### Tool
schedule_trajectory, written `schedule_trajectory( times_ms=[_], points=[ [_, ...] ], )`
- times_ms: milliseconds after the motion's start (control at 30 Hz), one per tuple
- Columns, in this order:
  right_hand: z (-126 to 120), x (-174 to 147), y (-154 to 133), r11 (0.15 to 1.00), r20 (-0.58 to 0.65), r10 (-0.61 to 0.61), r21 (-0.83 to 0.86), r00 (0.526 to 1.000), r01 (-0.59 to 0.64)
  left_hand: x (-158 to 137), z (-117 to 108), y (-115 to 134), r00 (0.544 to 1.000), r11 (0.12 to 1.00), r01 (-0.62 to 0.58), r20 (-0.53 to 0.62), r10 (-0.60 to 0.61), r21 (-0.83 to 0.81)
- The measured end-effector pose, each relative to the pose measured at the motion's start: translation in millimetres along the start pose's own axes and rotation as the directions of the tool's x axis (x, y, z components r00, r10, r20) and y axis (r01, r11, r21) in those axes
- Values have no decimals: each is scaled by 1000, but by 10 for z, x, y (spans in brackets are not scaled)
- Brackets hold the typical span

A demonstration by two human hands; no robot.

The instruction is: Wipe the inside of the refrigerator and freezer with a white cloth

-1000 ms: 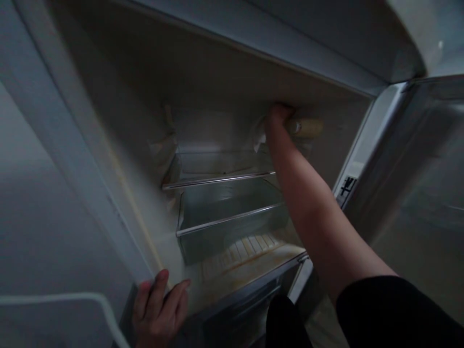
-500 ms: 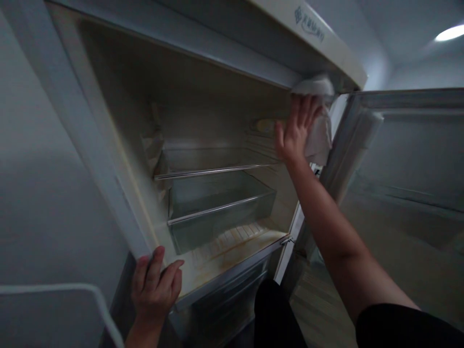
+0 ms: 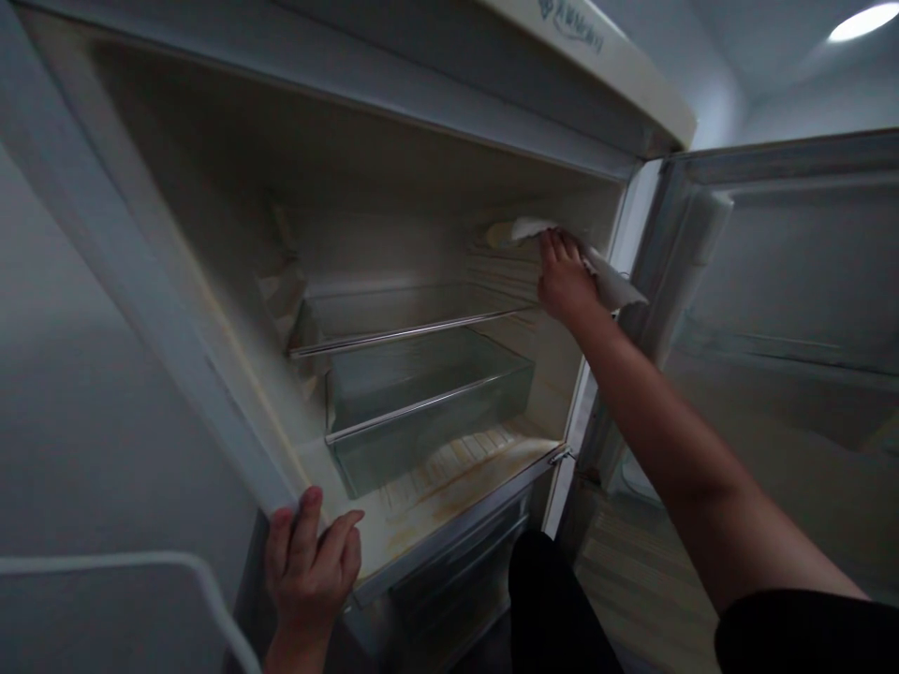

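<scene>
My right hand (image 3: 567,284) reaches into the upper right of an open fridge (image 3: 449,103) and is shut on a white cloth (image 3: 619,285). The cloth, which could be a paper towel, lies against the inner right wall, beside a yellowish lamp cover (image 3: 500,234). One end of it hangs towards the door hinge side. At the lower left corner of the fridge opening, my left hand (image 3: 313,566) rests on the frame with its fingers apart and nothing in it.
A glass shelf (image 3: 411,335) and a clear drawer (image 3: 428,431) sit inside. Yellow-brown stains mark the fridge floor (image 3: 449,501). The fridge door (image 3: 793,290) stands open on the right. Below is a lower compartment (image 3: 456,562); a white curved bar (image 3: 140,560) is at lower left.
My right hand and the cloth have moved from the upper right front edge down and inward onto the side wall, the fingers now bent round the cloth. My left hand stays on the frame.
</scene>
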State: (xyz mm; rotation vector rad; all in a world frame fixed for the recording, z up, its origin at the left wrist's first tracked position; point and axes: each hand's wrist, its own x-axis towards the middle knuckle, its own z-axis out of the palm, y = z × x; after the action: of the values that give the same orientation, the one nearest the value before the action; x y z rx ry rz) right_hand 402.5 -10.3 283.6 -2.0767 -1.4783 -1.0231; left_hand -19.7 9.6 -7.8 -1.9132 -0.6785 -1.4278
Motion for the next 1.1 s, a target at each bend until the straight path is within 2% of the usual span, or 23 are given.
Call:
schedule_trajectory(
  times_ms=[133, 233, 300, 467, 567, 633, 700, 800, 933, 1100],
  points=[
    [-45, -26, -7, 997, 105, 12, -76, 994, -4, -61, 6, -21, 999, 1000, 6, 33, -5, -15],
    [19, -88, -14, 989, 166, -35, -135, 985, 57, -100, 24, -26, 1000, 1000, -24, 10, 24, -8],
    [144, -123, 6, 976, 155, -101, -178, 983, 129, -118, 40, -19, 1000, 1000, -9, 3, 9, -21],
    [530, -85, 131, 939, 15, -270, -218, 963, 267, -196, 87, -12, 998, 997, 65, -1, -65, -43],
    [621, 39, 153, 918, 70, -303, -246, 950, 311, -222, 99, -19, 999, 997, 53, 11, -52, -49],
    [620, 170, 144, 893, 191, -335, -247, 923, 376, -208, 95, -11, 999, 998, 47, 4, -46, -49],
    [604, 327, 133, 858, 306, -396, -214, 866, 467, -175, 85, 7, 999, 998, 43, -8, -44, -48],
    [601, 549, 118, 829, 363, -454, -162, 813, 535, -133, 69, 33, 999, 998, 41, -30, -42, -42],
    [659, 753, 59, 855, 343, -472, -48, 812, 517, -149, 62, 34, 999, 999, 34, 4, -34, -41],
    [841, 1018, -95, 919, 333, -390, 95, 858, 381, -238, 42, 25, 998, 998, 69, -7, -69, -12]
  ],
)
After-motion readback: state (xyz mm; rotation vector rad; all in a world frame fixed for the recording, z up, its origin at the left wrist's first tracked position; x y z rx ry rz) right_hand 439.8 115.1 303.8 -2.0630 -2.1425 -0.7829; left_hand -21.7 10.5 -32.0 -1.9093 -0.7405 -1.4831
